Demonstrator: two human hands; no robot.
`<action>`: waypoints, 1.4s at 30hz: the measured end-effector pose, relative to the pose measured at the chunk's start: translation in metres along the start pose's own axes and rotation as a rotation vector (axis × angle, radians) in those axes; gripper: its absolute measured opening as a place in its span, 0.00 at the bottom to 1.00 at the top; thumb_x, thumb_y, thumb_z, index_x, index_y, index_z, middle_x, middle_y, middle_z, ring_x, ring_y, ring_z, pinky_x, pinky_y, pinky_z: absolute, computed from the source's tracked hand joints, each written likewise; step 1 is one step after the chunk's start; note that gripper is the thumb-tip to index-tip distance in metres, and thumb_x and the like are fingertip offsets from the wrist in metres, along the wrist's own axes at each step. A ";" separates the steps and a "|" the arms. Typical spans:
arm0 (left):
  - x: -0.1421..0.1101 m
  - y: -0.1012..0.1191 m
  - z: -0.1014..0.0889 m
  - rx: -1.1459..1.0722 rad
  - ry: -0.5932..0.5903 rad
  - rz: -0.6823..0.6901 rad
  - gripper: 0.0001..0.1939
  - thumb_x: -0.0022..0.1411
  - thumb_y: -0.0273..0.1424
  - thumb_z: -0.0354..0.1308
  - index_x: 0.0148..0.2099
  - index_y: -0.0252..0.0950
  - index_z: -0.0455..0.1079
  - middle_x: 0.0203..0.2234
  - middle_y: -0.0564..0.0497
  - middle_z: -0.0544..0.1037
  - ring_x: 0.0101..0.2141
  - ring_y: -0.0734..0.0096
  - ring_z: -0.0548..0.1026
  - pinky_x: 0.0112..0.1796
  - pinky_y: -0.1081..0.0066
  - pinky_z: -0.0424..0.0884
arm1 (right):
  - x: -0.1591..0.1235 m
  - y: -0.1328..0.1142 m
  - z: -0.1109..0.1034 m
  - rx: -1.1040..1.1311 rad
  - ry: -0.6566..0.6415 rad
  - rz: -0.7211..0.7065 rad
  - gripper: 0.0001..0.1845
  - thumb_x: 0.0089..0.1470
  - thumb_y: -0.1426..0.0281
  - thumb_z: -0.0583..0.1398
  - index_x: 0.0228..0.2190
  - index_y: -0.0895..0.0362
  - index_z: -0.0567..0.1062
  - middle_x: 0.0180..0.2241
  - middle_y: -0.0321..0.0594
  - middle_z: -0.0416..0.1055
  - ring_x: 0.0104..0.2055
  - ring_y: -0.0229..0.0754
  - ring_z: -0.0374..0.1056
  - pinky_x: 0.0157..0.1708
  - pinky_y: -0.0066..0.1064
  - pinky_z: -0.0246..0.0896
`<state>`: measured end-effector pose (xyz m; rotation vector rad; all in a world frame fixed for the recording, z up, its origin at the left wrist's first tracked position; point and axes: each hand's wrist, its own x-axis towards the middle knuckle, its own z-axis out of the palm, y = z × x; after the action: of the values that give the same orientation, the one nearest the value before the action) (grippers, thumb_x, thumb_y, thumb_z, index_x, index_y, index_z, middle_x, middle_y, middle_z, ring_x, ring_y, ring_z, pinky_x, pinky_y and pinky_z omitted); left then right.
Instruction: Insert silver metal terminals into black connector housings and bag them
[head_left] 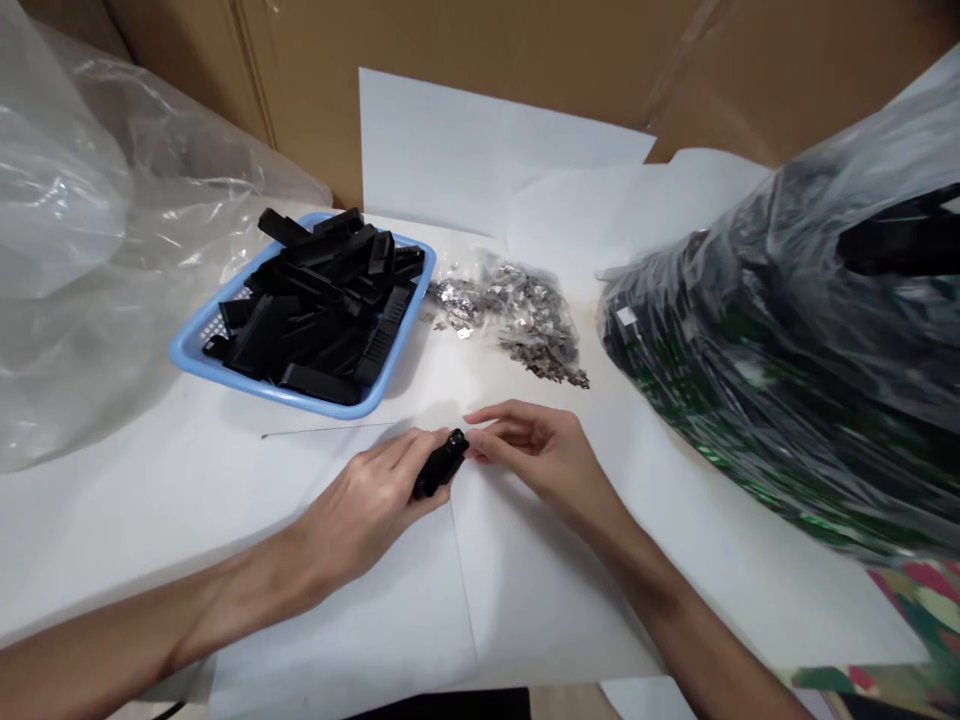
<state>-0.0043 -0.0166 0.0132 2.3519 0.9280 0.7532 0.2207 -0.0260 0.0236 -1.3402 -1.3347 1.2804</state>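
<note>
My left hand [375, 500] is closed round a small black plastic piece [441, 463], held just above the white paper. My right hand [534, 450] meets the piece's far end, its fingertips pinched together there; what they pinch, if anything, is too small to make out. Behind my hands lies a heap of small shiny metal clips [517, 315]. A blue basket [196, 345] further left holds several black plastic pieces of the same kind.
White paper sheets [420, 610] cover the table. A large clear bag [810, 330] stuffed with dark and green parts lies at the right. Crumpled clear plastic [82, 230] fills the left. Brown cardboard [480, 50] stands at the back.
</note>
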 end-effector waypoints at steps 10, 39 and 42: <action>0.000 0.002 0.002 0.060 -0.031 0.079 0.18 0.73 0.26 0.55 0.63 0.39 0.63 0.44 0.45 0.82 0.43 0.58 0.83 0.40 0.64 0.81 | -0.002 -0.010 0.013 -0.222 0.077 -0.102 0.05 0.56 0.68 0.66 0.30 0.55 0.82 0.27 0.36 0.80 0.30 0.40 0.76 0.31 0.29 0.71; 0.008 0.016 -0.009 -0.496 0.119 -0.251 0.12 0.75 0.36 0.56 0.53 0.41 0.78 0.37 0.51 0.78 0.31 0.74 0.76 0.32 0.77 0.75 | -0.014 0.002 0.013 -0.238 0.035 -0.529 0.20 0.61 0.74 0.67 0.54 0.48 0.78 0.44 0.37 0.81 0.42 0.39 0.79 0.45 0.29 0.77; 0.009 0.022 -0.009 -0.661 0.129 -0.379 0.14 0.74 0.40 0.57 0.50 0.38 0.79 0.35 0.50 0.79 0.28 0.76 0.75 0.32 0.75 0.75 | -0.021 0.009 0.025 -0.394 0.176 -0.705 0.26 0.65 0.80 0.61 0.60 0.49 0.73 0.43 0.39 0.79 0.42 0.38 0.77 0.46 0.28 0.75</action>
<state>0.0050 -0.0218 0.0363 1.5201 0.9552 0.8903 0.1995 -0.0506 0.0137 -1.0401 -1.7704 0.4290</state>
